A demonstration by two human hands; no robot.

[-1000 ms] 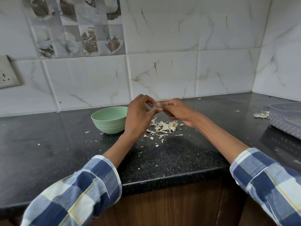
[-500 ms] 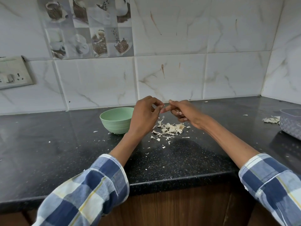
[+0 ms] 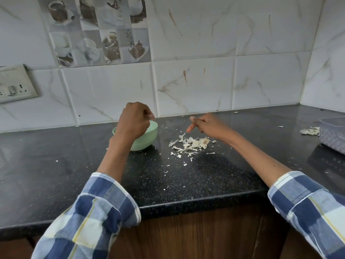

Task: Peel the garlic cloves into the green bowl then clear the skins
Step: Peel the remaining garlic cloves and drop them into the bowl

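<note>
Over the green bowl (image 3: 152, 132) the left hand (image 3: 133, 121) is hovering, fingers curled (can't tell around what), while the right hand (image 3: 206, 125) is loosely curling above the garlic skins (image 3: 193, 143), forefinger pointing down.

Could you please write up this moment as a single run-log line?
left hand: over green bowl, fingers curled, contents hidden | right hand: above garlic skins, forefinger pointing down | skins: piled on counter, uncleared
</note>
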